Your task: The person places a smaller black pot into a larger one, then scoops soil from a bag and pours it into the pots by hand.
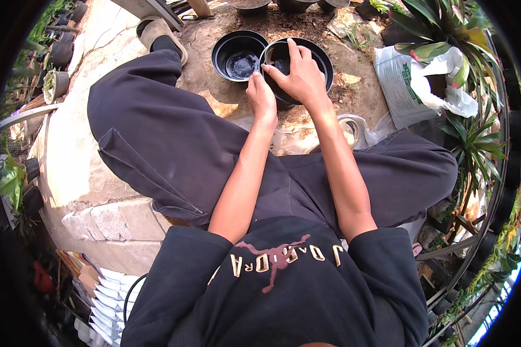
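Note:
Two round black plastic pots stand side by side on the ground before me, their rims meeting or overlapping. The left pot [223, 58] is open to view, with a shiny bare bottom. At the near left side of the right pot [327, 60], my left hand [262, 96] grips the wall, thumb up by the rim. My right hand [303, 73] reaches over the mouth of this pot, thumb and fingers spread around a smaller round rim [269, 53] inside it. What that inner piece is, and how firmly the right hand holds it, is hidden by the fingers.
A torn white sack [395, 86] bearing print stands at the right beside broad-leaved plants [434, 26]. Clear plastic sheeting [369, 132] lies near my legs. More black pots [248, 5] line the far edge. Stone blocks [113, 221] and stacked white items [106, 308] are at left.

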{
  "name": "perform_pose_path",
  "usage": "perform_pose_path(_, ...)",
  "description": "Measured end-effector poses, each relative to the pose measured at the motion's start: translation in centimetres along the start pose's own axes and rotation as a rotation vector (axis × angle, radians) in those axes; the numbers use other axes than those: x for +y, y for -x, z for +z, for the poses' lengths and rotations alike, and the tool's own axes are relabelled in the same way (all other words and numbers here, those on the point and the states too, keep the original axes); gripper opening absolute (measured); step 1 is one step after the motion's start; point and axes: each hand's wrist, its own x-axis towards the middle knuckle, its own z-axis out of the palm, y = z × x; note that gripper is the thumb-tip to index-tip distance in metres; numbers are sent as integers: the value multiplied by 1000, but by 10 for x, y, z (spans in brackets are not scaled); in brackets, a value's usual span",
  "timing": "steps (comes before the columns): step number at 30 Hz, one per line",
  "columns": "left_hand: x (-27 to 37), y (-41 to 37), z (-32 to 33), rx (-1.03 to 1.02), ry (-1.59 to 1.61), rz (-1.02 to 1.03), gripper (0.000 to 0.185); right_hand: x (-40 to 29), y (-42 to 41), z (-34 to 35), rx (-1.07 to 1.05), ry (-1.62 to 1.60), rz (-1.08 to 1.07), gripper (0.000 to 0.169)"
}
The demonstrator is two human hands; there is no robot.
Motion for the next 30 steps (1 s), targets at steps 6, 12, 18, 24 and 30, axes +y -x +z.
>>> perform_pose_path(6, -6, -4, -4, -83, 111, -70, 47, 2, 1, -4, -31, -40, 53, 94)
perform_pose_path(12, -2, -2, -3, -84, 150, -90, 48, 5, 5, -13, -131, -39, 113, 96)
perform_pose_path(18, -1, -2, -4, -94, 126, -64, 50, 1, -10, -58, 171, -229, 93, 101)
perform_pose_path(24, -11, -12, -5, -44, 23, -3, 50, 12, 0, -50, 147, -301, 157, 100)
perform_pose_path(30, 22, 19, 1, 101, -515, 585, 44, 15, 6, -36, 149, -266, 130, 110)
